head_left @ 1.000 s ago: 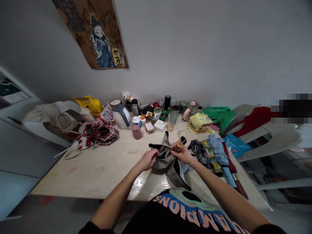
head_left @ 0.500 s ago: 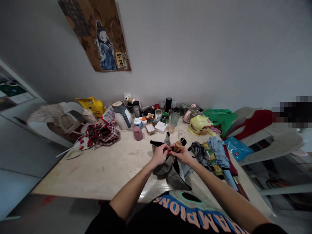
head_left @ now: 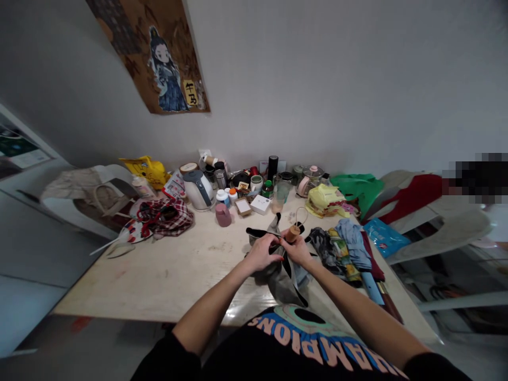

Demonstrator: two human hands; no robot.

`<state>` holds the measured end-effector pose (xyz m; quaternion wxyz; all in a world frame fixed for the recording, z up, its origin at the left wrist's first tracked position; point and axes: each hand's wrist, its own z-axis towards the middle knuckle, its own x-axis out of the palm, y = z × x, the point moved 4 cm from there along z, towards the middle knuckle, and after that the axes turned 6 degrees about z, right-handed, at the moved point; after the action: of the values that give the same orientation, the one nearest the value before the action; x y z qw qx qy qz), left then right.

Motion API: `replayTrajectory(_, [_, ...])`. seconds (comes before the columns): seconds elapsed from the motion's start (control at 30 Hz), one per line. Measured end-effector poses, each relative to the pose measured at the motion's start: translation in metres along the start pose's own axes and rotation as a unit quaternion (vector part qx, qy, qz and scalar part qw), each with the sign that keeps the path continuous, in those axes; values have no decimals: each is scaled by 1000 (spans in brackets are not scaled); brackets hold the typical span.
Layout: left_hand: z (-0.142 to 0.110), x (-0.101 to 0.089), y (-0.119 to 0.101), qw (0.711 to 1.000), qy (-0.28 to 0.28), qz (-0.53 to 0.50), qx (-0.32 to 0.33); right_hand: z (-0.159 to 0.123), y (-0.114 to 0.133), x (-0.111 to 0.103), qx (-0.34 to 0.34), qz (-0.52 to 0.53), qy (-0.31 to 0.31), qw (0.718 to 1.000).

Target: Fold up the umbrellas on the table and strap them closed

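A grey umbrella (head_left: 283, 283) with black edging lies loosely bunched above the table's front part. Its short wooden handle (head_left: 292, 233) points away from me, and a thin cord loop (head_left: 301, 216) hangs off the end. My right hand (head_left: 298, 251) is closed around the umbrella just below the handle. With bent fingers, my left hand (head_left: 260, 254) grips the grey cloth close by, its fingertips near those of the right. Loose flaps of cloth spread below both hands. The exact contact of the fingertips is partly hidden by the folds.
Several folded umbrellas (head_left: 351, 248) lie to the right. Along the back stand a kettle (head_left: 198, 189), a pink cup (head_left: 223, 215), a white box (head_left: 260, 204), a glass teapot (head_left: 311, 180) and a yellow bag (head_left: 326, 200). A plaid cloth (head_left: 174, 217) lies at the left.
My left hand has shifted its fingers on the cloth, the thumb now lower and apart. The handle is turned slightly to the right. Cloth flaps have moved a little.
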<state>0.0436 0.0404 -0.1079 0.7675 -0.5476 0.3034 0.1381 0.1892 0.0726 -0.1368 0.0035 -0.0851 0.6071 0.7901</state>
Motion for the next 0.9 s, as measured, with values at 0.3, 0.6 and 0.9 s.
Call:
replayTrajectory(0.3, [11, 16, 18, 995, -52, 15, -81, 3, 10, 0, -15, 22, 100, 995])
replayTrajectory(0.6, [-12, -21, 18, 999, 33, 37, 17, 5, 6, -8, -18, 11, 63, 998])
replayTrajectory(0.9, [-64, -77, 39, 987, 117, 111, 9, 4, 6, -10, -22, 5, 57, 998])
